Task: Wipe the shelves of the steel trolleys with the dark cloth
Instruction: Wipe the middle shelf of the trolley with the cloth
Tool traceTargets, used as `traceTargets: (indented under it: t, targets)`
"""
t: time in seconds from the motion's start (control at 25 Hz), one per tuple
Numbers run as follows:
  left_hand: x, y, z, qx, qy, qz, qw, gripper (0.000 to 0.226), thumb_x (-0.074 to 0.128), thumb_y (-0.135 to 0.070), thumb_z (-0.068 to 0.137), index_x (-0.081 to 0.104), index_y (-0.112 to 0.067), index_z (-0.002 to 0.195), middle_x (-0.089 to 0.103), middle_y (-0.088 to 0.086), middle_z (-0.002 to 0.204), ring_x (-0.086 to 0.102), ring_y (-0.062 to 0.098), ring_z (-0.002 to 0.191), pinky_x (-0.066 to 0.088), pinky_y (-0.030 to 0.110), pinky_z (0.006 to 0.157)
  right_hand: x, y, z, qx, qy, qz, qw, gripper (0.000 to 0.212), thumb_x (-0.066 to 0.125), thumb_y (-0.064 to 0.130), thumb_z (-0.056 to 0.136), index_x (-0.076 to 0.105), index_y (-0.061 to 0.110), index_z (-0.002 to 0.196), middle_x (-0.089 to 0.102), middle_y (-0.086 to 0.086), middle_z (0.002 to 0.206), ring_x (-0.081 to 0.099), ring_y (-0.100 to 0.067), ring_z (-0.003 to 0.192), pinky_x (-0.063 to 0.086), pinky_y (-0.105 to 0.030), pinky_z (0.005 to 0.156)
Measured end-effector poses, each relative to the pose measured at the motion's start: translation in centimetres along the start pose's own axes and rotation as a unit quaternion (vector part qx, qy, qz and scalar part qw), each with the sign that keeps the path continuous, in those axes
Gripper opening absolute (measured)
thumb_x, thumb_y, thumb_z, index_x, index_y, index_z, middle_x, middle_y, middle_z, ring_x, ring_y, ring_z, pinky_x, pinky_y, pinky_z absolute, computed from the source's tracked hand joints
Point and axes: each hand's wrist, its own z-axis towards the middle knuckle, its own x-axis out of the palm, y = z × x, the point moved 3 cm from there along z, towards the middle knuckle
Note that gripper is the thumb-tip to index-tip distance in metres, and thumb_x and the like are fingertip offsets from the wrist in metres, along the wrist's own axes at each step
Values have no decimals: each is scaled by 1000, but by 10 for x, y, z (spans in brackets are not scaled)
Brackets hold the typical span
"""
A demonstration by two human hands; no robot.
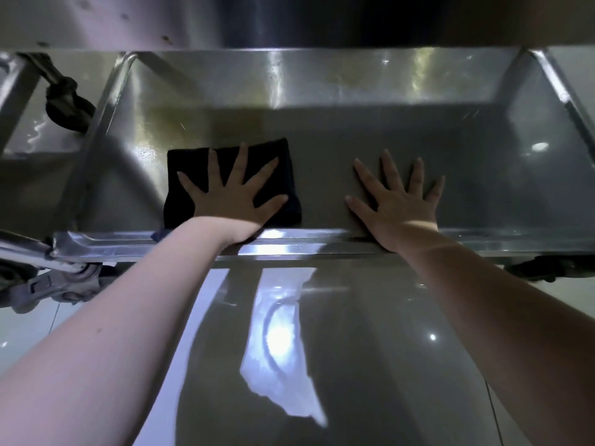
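Note:
A folded dark cloth lies flat on the bottom shelf of a steel trolley, left of the shelf's middle. My left hand presses down on the cloth with fingers spread straight. My right hand rests flat on the bare steel shelf to the right of the cloth, fingers spread, holding nothing. Both wrists cross the shelf's raised front rim.
The shelf above overhangs at the top of the view. A second trolley's frame and caster stand at the left, another caster at the lower left. Glossy tiled floor lies below the front rim.

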Motion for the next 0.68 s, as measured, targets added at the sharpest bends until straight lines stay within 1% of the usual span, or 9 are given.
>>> traceTargets:
  t: [0.04,0.12,0.2,0.28,0.36,0.48,0.6,0.68]
  targets:
    - [4,0,-12,4,-3,9,1000,65,1,-90,69,-23,-74,127,-22,-17,159,-22,33,146,-17,74,101,0,-2,-1,1,-1,1,1000,65,12,80,84,-13,63,142,-15,13,162,-18,-39,146,-12,-67,110]
    - [8,0,-26,6,-14,19,1000,65,1,-88,70,-22,-74,129,-21,-17,160,-20,32,147,-17,74,100,0,-3,-2,8,-9,-2,1000,65,12,79,83,-11,63,142,-15,13,162,-22,-39,145,-17,-68,108]
    - [8,-2,-29,-1,-16,19,1000,66,3,-86,73,-18,-71,133,-21,-16,160,-20,32,147,-17,75,100,-1,11,4,1,-38,-2,999,63,16,73,87,-6,60,144,-16,12,162,-29,-41,142,-21,-68,105]
    - [7,-5,-27,-1,-13,18,1000,67,3,-85,73,-16,-70,135,-22,-16,160,-21,32,147,-16,75,101,-4,37,13,-8,-57,34,998,59,21,64,94,-1,56,148,-17,12,162,-31,-41,141,-21,-65,107]
    - [5,-5,-27,1,-7,13,1000,67,4,-84,73,-16,-70,135,-23,-17,159,-22,32,147,-15,76,103,-3,58,22,-7,-44,41,998,58,18,63,96,-3,53,149,-15,14,162,-26,-40,143,-17,-65,109]
    - [9,0,-26,-1,-10,2,1000,66,5,-86,72,-17,-72,133,-24,-19,159,-24,31,146,-17,75,102,5,64,26,-3,-45,23,999,59,9,66,93,-7,54,148,-11,16,162,-16,-39,147,-12,-66,111]
    - [8,6,-11,11,-19,2,1000,68,1,-88,67,-22,-73,130,-25,-19,158,-25,32,146,-19,75,98,8,61,26,-6,-49,18,999,60,2,69,89,-11,55,146,-12,16,162,-16,-39,147,-13,-66,111]
    - [4,8,11,29,-32,3,999,70,1,-89,68,-18,-71,133,-22,-17,159,-22,35,146,-18,77,97,7,64,25,-9,-49,6,999,62,1,70,87,-12,55,146,-13,14,162,-19,-40,146,-14,-64,111]
